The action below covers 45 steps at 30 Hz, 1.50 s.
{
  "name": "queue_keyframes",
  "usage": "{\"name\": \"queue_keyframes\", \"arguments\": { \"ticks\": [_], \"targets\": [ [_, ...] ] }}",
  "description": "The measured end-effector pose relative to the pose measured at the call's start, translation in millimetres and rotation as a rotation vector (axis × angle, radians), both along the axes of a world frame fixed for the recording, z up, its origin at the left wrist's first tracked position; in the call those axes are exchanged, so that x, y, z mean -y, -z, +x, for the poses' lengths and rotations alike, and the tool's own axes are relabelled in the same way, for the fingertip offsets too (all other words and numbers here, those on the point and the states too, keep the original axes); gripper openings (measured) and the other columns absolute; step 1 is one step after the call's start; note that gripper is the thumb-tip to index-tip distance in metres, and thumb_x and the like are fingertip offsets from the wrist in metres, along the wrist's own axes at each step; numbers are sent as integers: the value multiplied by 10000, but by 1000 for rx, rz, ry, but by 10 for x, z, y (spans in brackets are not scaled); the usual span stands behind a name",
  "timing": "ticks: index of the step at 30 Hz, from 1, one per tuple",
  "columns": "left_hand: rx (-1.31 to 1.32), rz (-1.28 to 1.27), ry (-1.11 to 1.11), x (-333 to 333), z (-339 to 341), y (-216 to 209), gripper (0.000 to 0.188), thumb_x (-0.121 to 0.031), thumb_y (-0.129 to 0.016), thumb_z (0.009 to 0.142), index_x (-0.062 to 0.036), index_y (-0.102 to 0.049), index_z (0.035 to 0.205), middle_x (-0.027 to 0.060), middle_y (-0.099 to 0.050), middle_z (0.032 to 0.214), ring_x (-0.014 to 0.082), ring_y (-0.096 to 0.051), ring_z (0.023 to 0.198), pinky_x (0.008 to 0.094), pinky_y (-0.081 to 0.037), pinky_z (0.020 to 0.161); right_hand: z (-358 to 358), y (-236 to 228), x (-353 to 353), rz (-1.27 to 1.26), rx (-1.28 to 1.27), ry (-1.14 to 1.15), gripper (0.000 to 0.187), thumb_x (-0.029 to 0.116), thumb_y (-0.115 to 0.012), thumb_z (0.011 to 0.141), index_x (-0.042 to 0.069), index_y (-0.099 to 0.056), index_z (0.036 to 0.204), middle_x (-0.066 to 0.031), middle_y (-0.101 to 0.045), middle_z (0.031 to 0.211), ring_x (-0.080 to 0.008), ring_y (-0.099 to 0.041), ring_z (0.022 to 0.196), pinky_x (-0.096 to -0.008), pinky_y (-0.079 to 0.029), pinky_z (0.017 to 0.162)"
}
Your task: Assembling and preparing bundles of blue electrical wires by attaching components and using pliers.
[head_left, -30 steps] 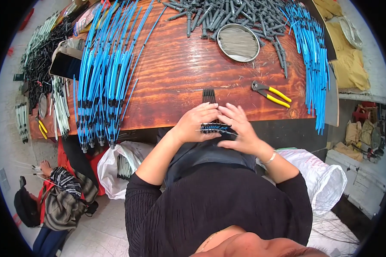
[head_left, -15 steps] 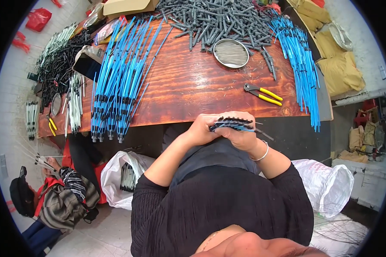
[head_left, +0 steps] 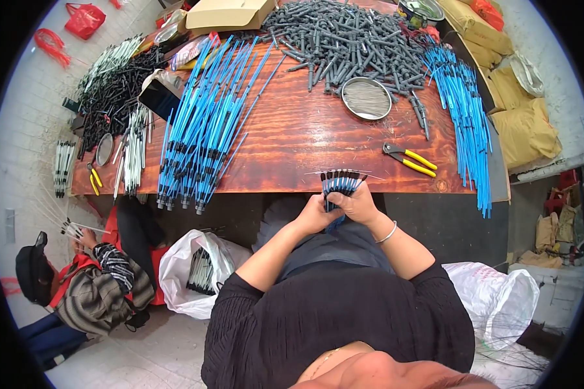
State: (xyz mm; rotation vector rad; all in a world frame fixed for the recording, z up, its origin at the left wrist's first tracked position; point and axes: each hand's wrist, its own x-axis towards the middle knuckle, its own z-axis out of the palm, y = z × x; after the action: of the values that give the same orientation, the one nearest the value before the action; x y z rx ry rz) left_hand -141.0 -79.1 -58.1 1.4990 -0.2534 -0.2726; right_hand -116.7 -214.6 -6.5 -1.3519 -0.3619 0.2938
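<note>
At the table's front edge, both of my hands grip one bundle of thin blue rods with black tips [head_left: 336, 188]. My left hand [head_left: 313, 215] wraps its lower left side, fingers closed. My right hand [head_left: 361, 206] closes on the right side, with a thumb across the front. The black tips stand in a row, fanned upward, and a thin wire [head_left: 373, 177] lies across them, sticking out at both sides. The lower part of the bundle is mostly hidden by my fingers.
On the wooden table [head_left: 279, 142] lie blue rods [head_left: 204, 136], more blue rods [head_left: 464, 117], a grey parts heap [head_left: 350, 39], a dish of wires [head_left: 366, 98] and yellow-handled pliers [head_left: 410, 159]. White sacks [head_left: 178, 275] flank me. A co-worker [head_left: 91, 285] at left holds pale rods.
The bundle has turned from lying sideways to standing with its black tips up and fanned. My hands have come closer together. The whole view has shifted slightly.
</note>
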Motion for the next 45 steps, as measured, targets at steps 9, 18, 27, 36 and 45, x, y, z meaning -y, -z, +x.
{"name": "queue_keyframes", "arguments": {
  "ticks": [9, 18, 27, 36, 45],
  "targets": [
    [-286, -487, 92, -373, 482, -688, 840, -664, -329, 811, 76, -501, 1167, 157, -608, 1054, 222, -597, 915, 346, -480, 753, 228, 22, -75, 172, -277, -140, 192, 174, -696, 784, 10, -636, 862, -44, -635, 747, -111, -592, 678, -250, -490, 626],
    [-177, -404, 174, -279, 678, -511, 1166, -869, -178, 610, 113, -495, 1154, 215, -587, 1093, 263, -599, 960, 354, -496, 790, 380, 182, -48, 201, -288, -111, 247, 184, -720, 761, 14, -632, 918, -40, -640, 782, -104, -593, 697, -245, -492, 630],
    [-82, -366, 247, -140, 798, -652, 1173, -874, -220, 572, 126, -520, 1106, 238, -585, 1075, 298, -582, 1000, 379, -460, 872, 370, 145, 84, 185, -309, -115, 236, 146, -719, 752, 17, -637, 932, -29, -650, 811, -100, -609, 727, -250, -501, 680],
    [59, 255, -201, -440, 2067, -610, 308, -214, -615, 815, 37, -616, 992, 120, -626, 1004, 189, -594, 957, 291, -499, 746, 405, 150, 299, 63, -197, -175, 145, 89, -695, 754, -29, -644, 822, -94, -672, 806, -152, -635, 739, -274, -511, 697],
    [732, 975, -513, 13, 3445, -254, 131, -129, -668, 732, -63, -658, 844, 78, -614, 759, 221, -601, 725, 344, -453, 667, 392, 250, 358, 79, -98, -190, 171, 108, -708, 743, -12, -649, 849, -88, -672, 805, -155, -639, 725, -270, -509, 676]
  ]
}}
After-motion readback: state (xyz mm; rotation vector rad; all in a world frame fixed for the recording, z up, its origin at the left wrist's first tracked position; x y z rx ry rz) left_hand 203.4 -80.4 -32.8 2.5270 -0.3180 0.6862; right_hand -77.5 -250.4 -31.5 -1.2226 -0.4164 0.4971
